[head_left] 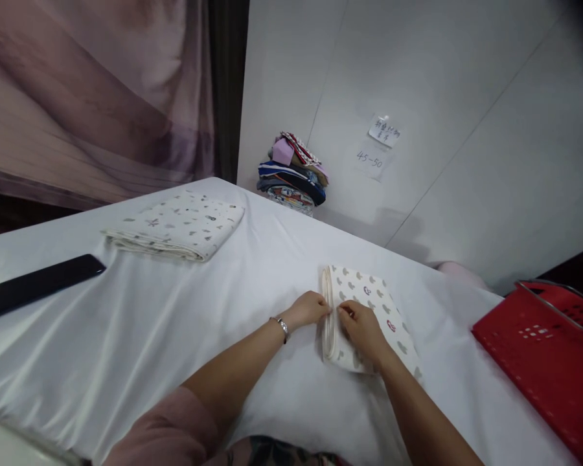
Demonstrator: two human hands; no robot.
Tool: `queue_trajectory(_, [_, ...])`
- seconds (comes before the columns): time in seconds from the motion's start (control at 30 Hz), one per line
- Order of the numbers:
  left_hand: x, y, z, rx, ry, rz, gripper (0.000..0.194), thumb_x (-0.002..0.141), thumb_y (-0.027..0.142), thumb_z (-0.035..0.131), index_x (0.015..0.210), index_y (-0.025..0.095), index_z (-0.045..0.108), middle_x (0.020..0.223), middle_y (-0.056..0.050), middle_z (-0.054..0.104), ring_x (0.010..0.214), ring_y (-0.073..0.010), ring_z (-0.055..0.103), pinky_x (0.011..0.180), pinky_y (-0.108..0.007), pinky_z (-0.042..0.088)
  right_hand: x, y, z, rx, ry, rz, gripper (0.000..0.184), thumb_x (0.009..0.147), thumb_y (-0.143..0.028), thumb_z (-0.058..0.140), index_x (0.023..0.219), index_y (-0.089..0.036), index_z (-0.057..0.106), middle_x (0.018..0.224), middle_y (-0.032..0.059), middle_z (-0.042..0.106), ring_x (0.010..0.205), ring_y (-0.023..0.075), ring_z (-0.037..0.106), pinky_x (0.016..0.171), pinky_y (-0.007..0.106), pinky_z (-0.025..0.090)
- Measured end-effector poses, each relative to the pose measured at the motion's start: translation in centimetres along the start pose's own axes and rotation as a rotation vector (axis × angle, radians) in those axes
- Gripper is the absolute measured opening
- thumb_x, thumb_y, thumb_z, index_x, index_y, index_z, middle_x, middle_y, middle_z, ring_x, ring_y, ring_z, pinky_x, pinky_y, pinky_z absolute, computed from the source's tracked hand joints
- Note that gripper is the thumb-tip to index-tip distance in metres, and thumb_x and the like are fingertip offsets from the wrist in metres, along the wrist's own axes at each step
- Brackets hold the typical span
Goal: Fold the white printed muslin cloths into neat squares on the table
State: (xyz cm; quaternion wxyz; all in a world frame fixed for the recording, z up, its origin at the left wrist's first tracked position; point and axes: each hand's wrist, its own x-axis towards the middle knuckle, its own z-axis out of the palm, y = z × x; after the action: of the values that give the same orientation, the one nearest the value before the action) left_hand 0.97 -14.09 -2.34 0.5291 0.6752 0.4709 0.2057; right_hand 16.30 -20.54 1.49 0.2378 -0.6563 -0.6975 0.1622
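Pinching the layered edge of a folded cloth (393, 314) narrowly, a person's left hand (308, 309) sits nearer that edge, which runs away from the body. The right hand (363, 329), fingertips close together, touches the printed top, its grip unclear. The folded cloth spreads rightward on a white-covered table (272, 272), left of a red basket (539, 366).

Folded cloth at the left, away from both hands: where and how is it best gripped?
Probably by the near edge of the folded cloth, coming from the person's side with the left hand. It lies flat with its stacked layers showing there, so pinching them together should keep the fold.
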Motion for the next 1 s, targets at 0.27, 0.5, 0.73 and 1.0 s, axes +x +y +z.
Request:
queue_trajectory(0.27, [-0.5,0.7,-0.3,-0.136,-0.101,0.01,0.011,0.06,0.023,0.057,0.057,0.014,0.06,0.046,0.003,0.05,0.045,-0.0094,0.045,0.044,-0.021,0.032,-0.2,0.0,0.7,0.033,0.009,0.022,0.02,0.081,-0.032,0.043,0.078,-0.021,0.058,0.071,0.0004,0.064,0.065,0.0153,0.056,0.061,0.026,0.038])
queue_trajectory(0.5, [-0.4,1.0,0.3,-0.257,-0.063,-0.012,0.008,0.061,0.016,0.052,0.053,0.015,0.053,0.045,0.005,0.045,0.042,-0.0066,0.038,0.042,-0.02,0.028,-0.3,0.6,0.9,0.117,0.0,0.101,0.02,0.081,-0.03,0.04,0.078,-0.021,0.057,0.063,-0.0018,0.061,0.052,0.0129,0.052,0.054,0.025,0.037])
queue_trajectory(0.73, [-0.3,0.7,1.2,-0.263,-0.016,0.013,0.019,0.066,0.023,0.052,0.049,0.015,0.048,0.041,0.006,0.039,0.04,-0.0069,0.035,0.042,-0.021,0.025,0.0,0.7,1.3,0.092,-0.02,0.094,0.02,0.079,-0.025,0.039,0.077,-0.02,0.058,0.064,-0.0006,0.062,0.051,0.0126,0.053,0.053,0.024,0.037])
queue_trajectory(1.0, [0.1,0.3,1.4,-0.24,0.037,-0.014,0.029,0.069,0.041,0.055,0.056,0.016,0.05,0.044,0.006,0.035,0.044,-0.0074,0.032,0.042,-0.021,0.025,0.2,0.6,1.4,0.106,-0.021,0.043,0.025,0.08,-0.025,0.038,0.082,-0.02,0.062,0.069,0.0014,0.064,0.055,0.014,0.055,0.055,0.025,0.04])
